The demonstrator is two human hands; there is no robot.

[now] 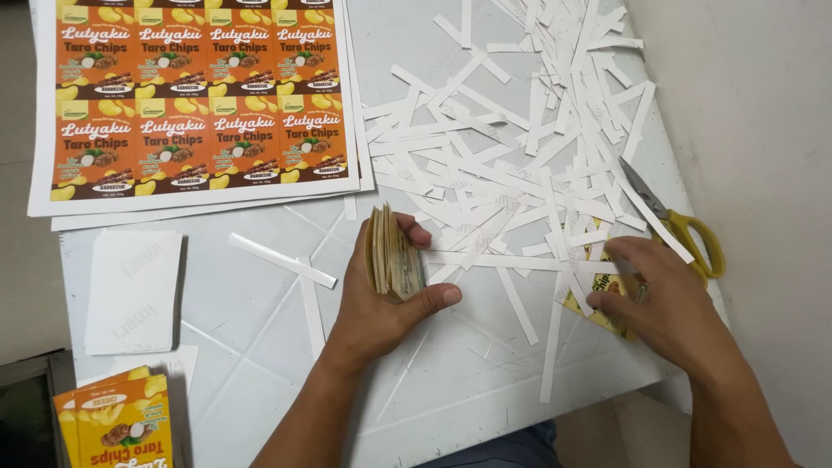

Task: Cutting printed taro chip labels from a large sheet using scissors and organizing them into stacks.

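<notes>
My left hand (pixel 381 299) grips a thick stack of cut labels (pixel 394 253), held on edge near the middle of the white table (pixel 260 347). My right hand (pixel 663 295) rests flat at the right, its fingers on an orange and yellow cut label (pixel 598 290) that lies partly under white paper strips (pixel 520 165). Yellow-handled scissors (pixel 685 227) lie just beyond my right hand, blades pointing up and left, partly covered by strips.
Large sheets of printed orange snack labels (pixel 199 104) lie at the top left. A pile of white blank cards (pixel 134 290) sits at the left, and a stack of cut orange labels (pixel 117 425) at the bottom left. Loose strips (pixel 286 260) lie mid-table.
</notes>
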